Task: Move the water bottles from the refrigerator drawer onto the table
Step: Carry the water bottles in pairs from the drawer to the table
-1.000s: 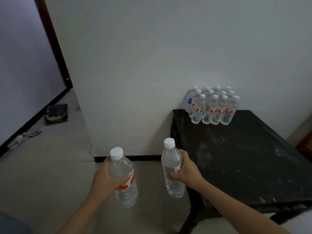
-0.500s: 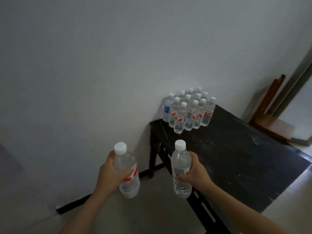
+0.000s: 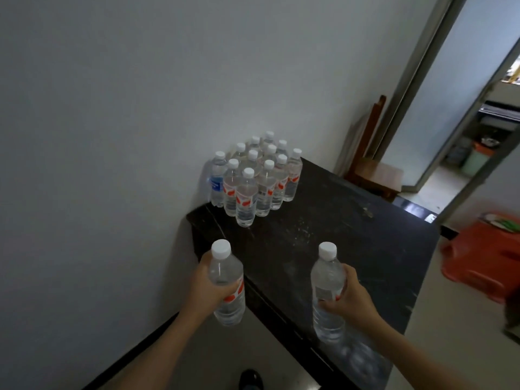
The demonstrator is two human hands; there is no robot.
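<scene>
standing bottles (image 3: pixel 245 198): 12 | held bottles (image 3: pixel 225 273): 2 | table (image 3: pixel 351 249): 1 | hands (image 3: pixel 204 289): 2

Standing bottles (image 3: pixel 247 192): the front rows mask the rear rows, of which only the white caps show. Label print is too small to read.

Left hand (image 3: pixel 206 288) and right hand (image 3: pixel 349 298): the fingers on the far side of the left bottle (image 3: pixel 226 280) and the right bottle (image 3: pixel 326 288) are hidden. The lower edge cuts off both forearms.

Table (image 3: pixel 351 235): the near end runs past the lower edge.

Orange object (image 3: pixel 484 254): blurred, cut by the right edge, type indeterminate.

Dark object (image 3: pixel 250 380): cut by the lower edge.

Doorway (image 3: pixel 478 142): items beyond are too small to identify.
</scene>
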